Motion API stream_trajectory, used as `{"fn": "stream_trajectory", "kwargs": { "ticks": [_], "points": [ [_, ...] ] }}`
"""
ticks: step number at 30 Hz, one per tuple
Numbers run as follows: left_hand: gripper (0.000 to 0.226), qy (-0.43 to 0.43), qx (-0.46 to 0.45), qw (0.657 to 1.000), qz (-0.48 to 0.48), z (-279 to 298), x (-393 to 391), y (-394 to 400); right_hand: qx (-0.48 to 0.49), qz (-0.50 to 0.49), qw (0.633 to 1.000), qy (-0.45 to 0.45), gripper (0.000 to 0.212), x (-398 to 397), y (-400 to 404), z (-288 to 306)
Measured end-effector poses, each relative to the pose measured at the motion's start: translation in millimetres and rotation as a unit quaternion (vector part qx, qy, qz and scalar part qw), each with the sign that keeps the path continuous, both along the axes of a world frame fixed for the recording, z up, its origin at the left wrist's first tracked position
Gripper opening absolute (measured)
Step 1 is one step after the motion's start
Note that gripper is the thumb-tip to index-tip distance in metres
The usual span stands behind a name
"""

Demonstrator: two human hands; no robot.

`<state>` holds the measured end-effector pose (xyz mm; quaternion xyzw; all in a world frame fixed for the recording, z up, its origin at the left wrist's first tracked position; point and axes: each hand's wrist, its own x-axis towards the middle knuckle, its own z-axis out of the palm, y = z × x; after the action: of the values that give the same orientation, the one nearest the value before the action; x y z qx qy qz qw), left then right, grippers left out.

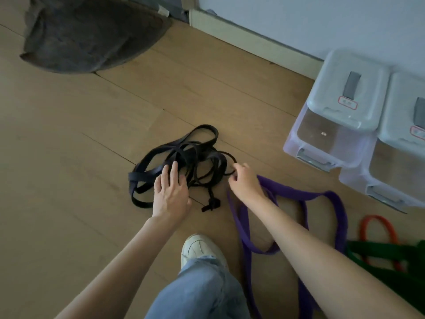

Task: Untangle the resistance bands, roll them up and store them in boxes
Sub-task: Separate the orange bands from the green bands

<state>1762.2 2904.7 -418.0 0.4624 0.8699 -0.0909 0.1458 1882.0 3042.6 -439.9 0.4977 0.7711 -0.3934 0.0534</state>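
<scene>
Fingers of the left hand (pixel 171 192) lie straight and spread, flat on the wide navy band (pixel 147 171) at the near-left of the tangle (pixel 186 162), pinning it to the floor (pixel 69 139) and gripping nothing. Just right of it, the thin black cord (pixel 224 161) loops out of the same heap, and the right hand (pixel 245 180) has its fingers curled in, pinching that loop at its right edge. This looks like the untangling step, barely begun: the dark bands are still one knot on the floor, with a small black end piece (pixel 210 204) lying at its near edge. The next move probably calls for drawing the cord out to the right while the left hand holds the heap down, and for watching where the cord passes under the navy strap so it does not cinch tighter. Further right the purple band (pixel 333 199) lies loose on the floor, already free, with an orange band (pixel 368 223) and a green band (pixel 381 252) beyond it. Two lidded boxes (pixel 345 97) stand by the wall, shut, nothing stored yet. Each lid bears a small red-framed label; its writing is too small to read.
</scene>
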Motion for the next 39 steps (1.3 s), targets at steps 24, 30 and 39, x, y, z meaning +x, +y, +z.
{"fn": "stream_trajectory", "kwargs": {
  "ticks": [24,30,39],
  "points": [
    [0.081,-0.203,-0.121,0.945,-0.228,-49.2,173.4,61.9,-0.181,-0.128,0.962,-0.161,0.086,255.8,-75.9,-2.1],
    [0.058,-0.293,-0.088,0.939,-0.155,-50.0,170.6,66.2,-0.144,-0.325,0.935,0.005,0.058,244.5,-73.5,-12.6],
    [0.086,-0.432,0.052,0.900,0.024,-31.9,146.4,125.9,-0.122,-0.335,0.933,0.041,0.054,182.7,17.5,-5.5]
  ]
}}
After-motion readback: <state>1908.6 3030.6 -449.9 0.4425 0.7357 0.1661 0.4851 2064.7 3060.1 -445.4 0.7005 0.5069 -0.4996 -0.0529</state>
